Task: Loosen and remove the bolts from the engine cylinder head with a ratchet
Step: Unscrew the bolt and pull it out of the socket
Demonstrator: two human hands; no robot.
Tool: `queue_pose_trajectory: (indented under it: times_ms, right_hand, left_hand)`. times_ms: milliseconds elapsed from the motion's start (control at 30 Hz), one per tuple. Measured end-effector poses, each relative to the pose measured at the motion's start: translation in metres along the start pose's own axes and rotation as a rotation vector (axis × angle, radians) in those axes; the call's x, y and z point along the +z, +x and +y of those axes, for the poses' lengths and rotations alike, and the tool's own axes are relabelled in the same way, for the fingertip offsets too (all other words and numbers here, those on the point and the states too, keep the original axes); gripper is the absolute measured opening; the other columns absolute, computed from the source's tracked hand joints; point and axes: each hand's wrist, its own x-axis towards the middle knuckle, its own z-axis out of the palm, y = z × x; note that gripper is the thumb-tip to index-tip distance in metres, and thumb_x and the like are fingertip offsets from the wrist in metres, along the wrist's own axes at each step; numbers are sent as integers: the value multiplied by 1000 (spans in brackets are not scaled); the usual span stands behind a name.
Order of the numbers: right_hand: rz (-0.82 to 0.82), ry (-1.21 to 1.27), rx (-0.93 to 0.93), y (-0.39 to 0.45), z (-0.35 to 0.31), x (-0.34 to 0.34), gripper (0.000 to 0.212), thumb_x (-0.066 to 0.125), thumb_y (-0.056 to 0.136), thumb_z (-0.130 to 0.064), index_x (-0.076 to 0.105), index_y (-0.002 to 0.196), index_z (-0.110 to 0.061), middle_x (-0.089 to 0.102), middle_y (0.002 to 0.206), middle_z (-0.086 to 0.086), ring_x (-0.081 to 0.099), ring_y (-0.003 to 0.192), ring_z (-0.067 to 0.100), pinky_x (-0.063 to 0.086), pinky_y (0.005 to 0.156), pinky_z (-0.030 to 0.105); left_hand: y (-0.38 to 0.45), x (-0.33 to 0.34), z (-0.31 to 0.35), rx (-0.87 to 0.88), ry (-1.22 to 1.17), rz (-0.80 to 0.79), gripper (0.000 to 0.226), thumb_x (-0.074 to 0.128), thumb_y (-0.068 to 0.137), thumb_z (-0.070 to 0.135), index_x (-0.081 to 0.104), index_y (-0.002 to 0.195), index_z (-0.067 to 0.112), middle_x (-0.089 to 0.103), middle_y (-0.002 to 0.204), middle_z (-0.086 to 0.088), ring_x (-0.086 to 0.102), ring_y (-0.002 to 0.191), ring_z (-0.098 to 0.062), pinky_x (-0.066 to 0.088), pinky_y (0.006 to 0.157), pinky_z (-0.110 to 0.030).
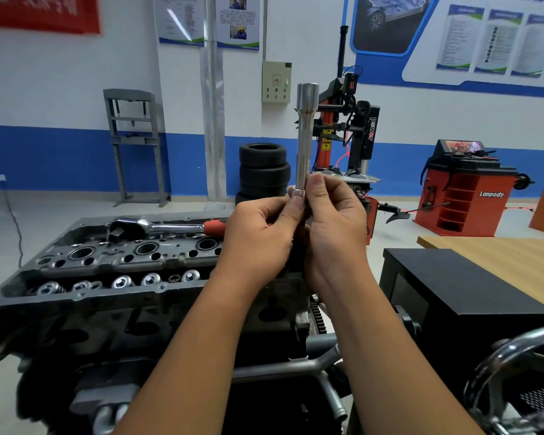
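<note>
Both of my hands hold a long silver extension bar [305, 139] upright above the right end of the engine cylinder head [113, 277]. My left hand [261, 233] pinches a small socket-like piece at the bar's lower end. My right hand [336, 227] grips the bar just beside it with thumb and fingers. The bar's wider end points up. A ratchet [157, 227] with a red handle lies flat on the far edge of the cylinder head, apart from both hands. Whatever sits below my fingers is hidden.
A black box [459, 290] stands to the right of the engine, next to a wooden table [496, 255]. A chrome hand wheel [515, 381] is at the lower right. Stacked tyres [263, 167], a tyre changer [349, 133] and a red wheel balancer [465, 196] stand behind.
</note>
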Motion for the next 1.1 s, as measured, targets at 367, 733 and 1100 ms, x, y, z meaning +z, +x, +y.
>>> queue_pose_trajectory:
  times_ms: [367,733,1100]
  right_hand:
    - [-111,-50,35,1,-1,-5,22,72,89,-30,80,74,-17,76,78,9,74,73,24,64,73,46]
    - [-114,-24,16,1,0,-6,30,88,67,-34,72,79,-11,70,77,9,66,81,33,53,91,72]
    - [-63,-92,-4,3,2,-4,37,90,66,-41,72,87,-16,71,88,12,68,84,30,55,89,69]
  left_hand:
    - [2,-7,2,-49,-245,-20,16,66,101,13,78,108,20,77,80,2,55,47,-5,46,45,-18]
    - [2,-7,2,45,-150,53,3,81,88,18,79,90,18,80,84,3,76,76,-10,62,70,-24]
    - [2,-2,4,18,-58,6,12,73,97,15,79,99,24,80,93,4,76,89,-7,60,75,-23]
